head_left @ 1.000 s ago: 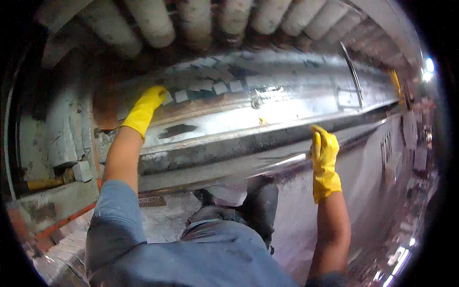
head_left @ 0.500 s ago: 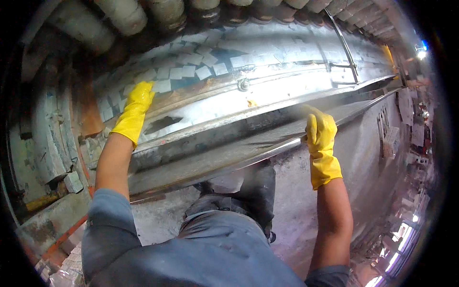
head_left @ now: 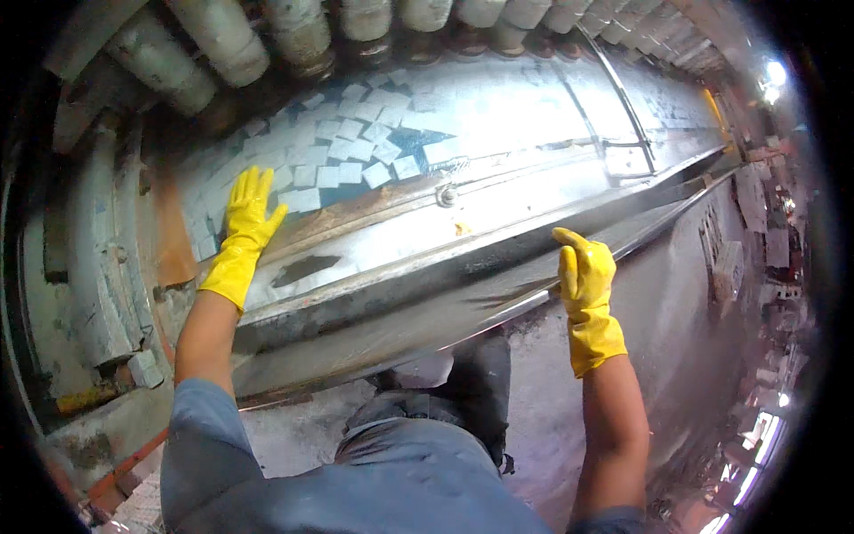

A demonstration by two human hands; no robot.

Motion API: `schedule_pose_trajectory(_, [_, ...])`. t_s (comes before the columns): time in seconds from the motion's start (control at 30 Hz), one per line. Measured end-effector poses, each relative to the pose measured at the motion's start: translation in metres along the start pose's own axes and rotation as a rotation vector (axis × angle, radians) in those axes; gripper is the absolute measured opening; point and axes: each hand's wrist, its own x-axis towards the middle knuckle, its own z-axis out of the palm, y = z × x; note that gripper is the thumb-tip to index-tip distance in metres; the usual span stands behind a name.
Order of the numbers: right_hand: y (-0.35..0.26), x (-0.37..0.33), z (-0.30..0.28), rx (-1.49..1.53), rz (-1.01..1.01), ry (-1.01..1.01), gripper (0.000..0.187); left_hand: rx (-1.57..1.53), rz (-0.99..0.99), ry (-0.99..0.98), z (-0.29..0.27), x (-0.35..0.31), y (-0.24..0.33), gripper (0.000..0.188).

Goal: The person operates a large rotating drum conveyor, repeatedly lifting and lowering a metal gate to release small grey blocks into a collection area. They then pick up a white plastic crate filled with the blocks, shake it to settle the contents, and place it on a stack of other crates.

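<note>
My left hand [head_left: 247,214], in a wet yellow rubber glove, is open at the left end of a wet bed. Its fingers are stretched forward over pale square tiles [head_left: 304,175]; whether the palm presses on them I cannot tell. More tiles lie loosely scattered on the dark, wet surface beyond. My right hand [head_left: 587,271], also yellow-gloved, is by the front metal edge [head_left: 511,304] of a long trough. Its index finger points left and the others curl in. Anything inside those curled fingers is hidden.
Thick grey cylinders [head_left: 298,36] line the far side above the bed. A metal bar frame [head_left: 627,107] crosses it at the right. A bolt [head_left: 447,195] sits on the near rail. At far left stands a worn grey block [head_left: 98,285]; wet concrete floor [head_left: 658,320] lies at right.
My left hand has gone from curled to spread fingers. My right hand has shifted slightly left and nearer, its index finger now extended. The view has tilted a little, showing more tiles.
</note>
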Motion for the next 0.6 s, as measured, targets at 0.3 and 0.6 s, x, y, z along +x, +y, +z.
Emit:
schedule_pose_trajectory(0.3, [0.004,-0.005,0.004,0.007,-0.004,0.024,0.027,0.047,-0.051,-0.077,0.075,0.057,0.091,0.083])
schedule_pose_trajectory(0.6, [-0.002,0.002,-0.001,0.043,-0.002,0.054,0.023,-0.031,-0.126,-0.106,0.085,0.051,0.123,0.084])
